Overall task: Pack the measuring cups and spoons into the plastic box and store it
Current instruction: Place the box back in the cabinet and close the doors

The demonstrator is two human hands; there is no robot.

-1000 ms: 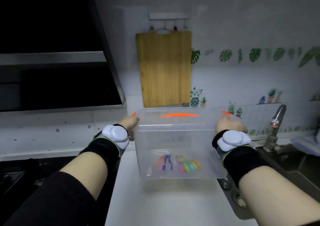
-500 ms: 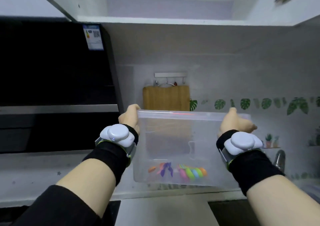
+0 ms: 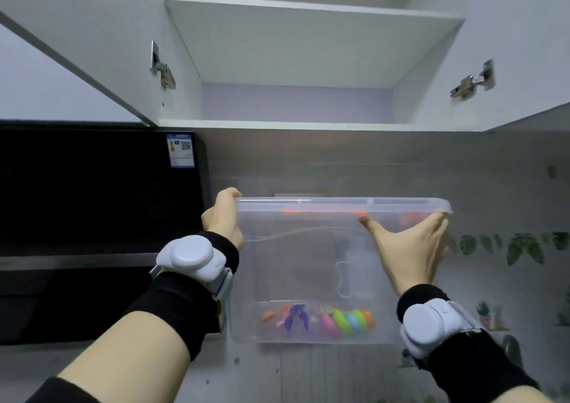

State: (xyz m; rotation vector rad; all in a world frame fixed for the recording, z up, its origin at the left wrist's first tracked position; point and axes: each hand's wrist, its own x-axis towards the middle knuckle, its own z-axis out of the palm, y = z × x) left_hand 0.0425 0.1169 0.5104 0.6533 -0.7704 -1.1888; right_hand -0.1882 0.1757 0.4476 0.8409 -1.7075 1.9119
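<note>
A clear, rectangular plastic storage box with a translucent lid [image 3: 311, 267] was held in the air between both hands, below the open white wall cabinet [image 3: 296, 125] and in front of the grey backsplash wall [image 3: 401, 168]. The left hand [image 3: 222, 217] was closed on the box's left end, its fingers curled over the lid rim and out of sight behind the box. The right hand [image 3: 410, 248] was spread flat against the box's near right side, thumb [image 3: 368, 225] stretched left below the rim and fingertips reaching the underside of the lid's right edge; how firmly it gripped could not be told. A cluster of small multicoloured plastic measuring cups and spoons [image 3: 320, 318] (orange, purple, pink, green, blue) lay on the box floor, towards its near wall. An orange latch strip [image 3: 324, 212] showed through the lid's far edge. Each wrist carried a black band with a white rounded tracking device [image 3: 191, 259]. The cabinet's doors stood open to either side, with a metal hinge [image 3: 162, 68] on the left panel and another on the right; a white inner shelf [image 3: 308, 32] spanned its upper part. A black range hood [image 3: 98, 217] bearing a blue-and-white energy label [image 3: 180, 150] occupied the left side, just beside the box. Green leaf decals [image 3: 509, 245] marked the wall at right.
</note>
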